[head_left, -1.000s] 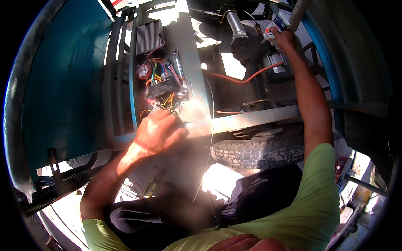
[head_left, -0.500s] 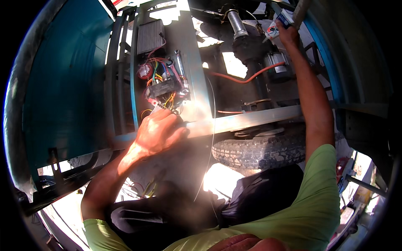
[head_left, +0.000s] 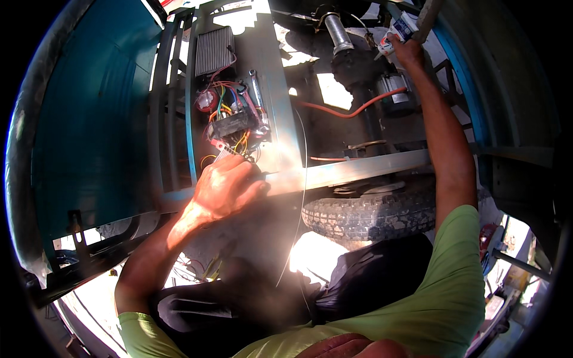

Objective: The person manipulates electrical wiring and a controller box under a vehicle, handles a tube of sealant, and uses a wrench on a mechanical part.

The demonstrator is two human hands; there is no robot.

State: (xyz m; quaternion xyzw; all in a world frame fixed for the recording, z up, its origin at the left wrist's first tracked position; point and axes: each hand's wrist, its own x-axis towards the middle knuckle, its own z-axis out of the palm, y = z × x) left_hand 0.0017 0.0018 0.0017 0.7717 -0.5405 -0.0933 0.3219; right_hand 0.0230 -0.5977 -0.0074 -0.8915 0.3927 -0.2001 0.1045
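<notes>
Bottle (head_left: 402, 29) at one o'clock sits in the wrapped right hand (head_left: 410, 53), nozzle (head_left: 382, 51) free; left hand (head_left: 225, 188), nine o'clock, curls, perhaps bracing, contents hidden.

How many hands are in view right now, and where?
2. The left hand is beside the coloured wires, left of centre, fingertips hidden. The right hand is at upper right, around a white-and-blue container. No other hand shows.
</notes>
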